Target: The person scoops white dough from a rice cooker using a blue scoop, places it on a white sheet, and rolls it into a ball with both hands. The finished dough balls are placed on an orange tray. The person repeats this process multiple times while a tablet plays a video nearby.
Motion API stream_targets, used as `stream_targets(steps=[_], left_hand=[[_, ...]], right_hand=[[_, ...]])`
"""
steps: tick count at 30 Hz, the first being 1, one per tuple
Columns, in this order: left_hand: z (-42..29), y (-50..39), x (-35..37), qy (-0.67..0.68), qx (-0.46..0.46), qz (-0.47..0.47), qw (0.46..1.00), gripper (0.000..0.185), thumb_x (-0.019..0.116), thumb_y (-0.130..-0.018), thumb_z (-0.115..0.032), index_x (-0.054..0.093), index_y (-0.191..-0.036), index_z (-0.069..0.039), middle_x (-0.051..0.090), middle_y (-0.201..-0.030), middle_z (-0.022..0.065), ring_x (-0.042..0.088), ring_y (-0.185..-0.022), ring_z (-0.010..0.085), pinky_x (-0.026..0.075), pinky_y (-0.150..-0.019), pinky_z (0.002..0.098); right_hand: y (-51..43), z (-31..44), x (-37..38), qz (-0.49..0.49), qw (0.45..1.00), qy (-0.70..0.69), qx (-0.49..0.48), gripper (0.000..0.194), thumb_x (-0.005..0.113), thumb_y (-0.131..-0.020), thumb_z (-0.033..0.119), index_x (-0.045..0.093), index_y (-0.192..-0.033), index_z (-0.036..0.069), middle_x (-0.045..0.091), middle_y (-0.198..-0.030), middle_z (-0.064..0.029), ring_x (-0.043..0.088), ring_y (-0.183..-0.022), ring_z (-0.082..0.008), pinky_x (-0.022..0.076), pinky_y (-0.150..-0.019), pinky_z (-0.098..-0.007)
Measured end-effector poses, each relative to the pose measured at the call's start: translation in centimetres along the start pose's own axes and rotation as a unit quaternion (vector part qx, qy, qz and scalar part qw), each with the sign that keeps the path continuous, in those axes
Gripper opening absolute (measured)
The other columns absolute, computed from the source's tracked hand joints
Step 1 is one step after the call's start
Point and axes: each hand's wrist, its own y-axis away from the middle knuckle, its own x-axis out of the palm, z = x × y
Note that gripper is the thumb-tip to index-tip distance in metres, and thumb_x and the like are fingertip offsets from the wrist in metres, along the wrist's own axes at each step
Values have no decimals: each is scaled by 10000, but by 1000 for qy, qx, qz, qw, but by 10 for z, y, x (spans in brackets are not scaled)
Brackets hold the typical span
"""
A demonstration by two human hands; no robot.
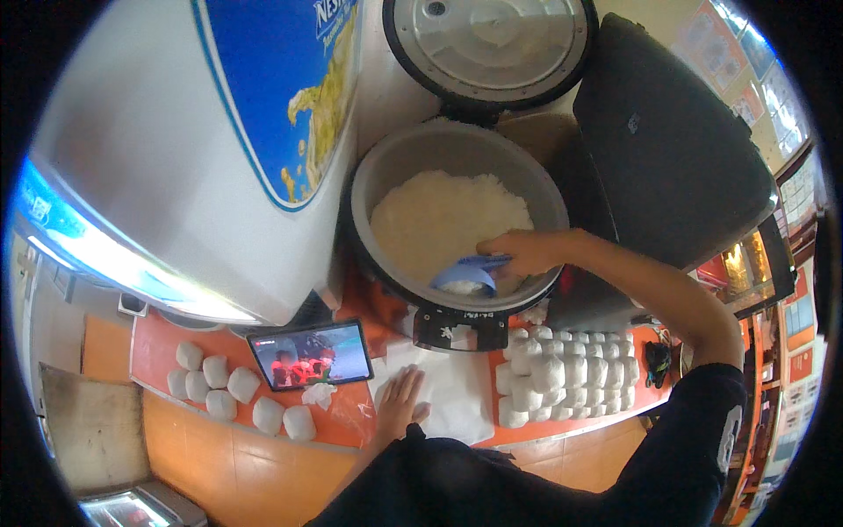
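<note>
My right hand [527, 251] grips a blue plastic scoop [466, 271] by its handle, low inside a large rice cooker [361, 221]. Some white rice lies in the scoop's bowl. Behind it, a broad mound of cooked rice [448, 204] covers the pot's bottom. Below the cooker's front latch, my left hand [400, 394] rests flat on white paper sheets [460, 395], fingers stretched out and holding nothing. Many white wrapped packets [556, 374] are stacked in rows to the right of the paper. Several more packets [220, 404] stand loosely at the left.
A tablet [311, 356] playing video leans on the orange tabletop [342, 412], beside crumpled white paper [319, 396]. The cooker's raised lid [490, 46] stands behind the pot. A large white drink dispenser [158, 132] crowds the left; a black case-like object [672, 145] rises at right.
</note>
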Motion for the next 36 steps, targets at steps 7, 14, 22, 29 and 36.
stream_targets(steps=[7,14,22,29,36], left_hand=[[1,-1,0,-11,7,6,1000,844,707,-866,-396,398,-1581,-71,378,-1640,137,377,-1505,319,298,-1233,483],[2,-1,-2,28,-22,37,999,822,683,-894,-393,373,-1604,-118,340,-1670,107,337,-1532,296,279,-1243,484],[2,2,1,-13,-6,11,1000,846,699,-876,-412,377,-1603,-123,338,-1673,87,334,-1534,272,275,-1255,446],[4,2,9,30,-34,51,998,829,655,-920,-402,312,-1631,-151,295,-1697,87,267,-1570,283,207,-1279,474],[4,2,6,-13,2,-10,1000,823,711,-863,-393,417,-1577,-108,385,-1643,113,369,-1515,289,302,-1236,474]], right_hand=[[-24,-29,-33,-143,988,52,20,511,681,-952,269,553,-1422,115,729,-868,-126,731,-761,-311,561,-630,-492],[-72,-27,-1,-231,910,336,70,525,651,-912,185,549,-1424,131,736,-1056,-178,738,-961,-389,600,-806,-508],[-84,-51,-30,-93,971,212,66,538,664,-926,255,567,-1437,117,678,-1302,-223,656,-1198,-408,516,-1033,-513],[-49,-38,4,-36,999,20,-32,593,700,-941,312,541,-1443,41,632,-1378,-228,604,-1284,-376,461,-1092,-465],[-28,-19,9,-53,997,5,-64,542,692,-960,281,545,-1408,13,657,-1275,-237,641,-1161,-370,484,-997,-443]])
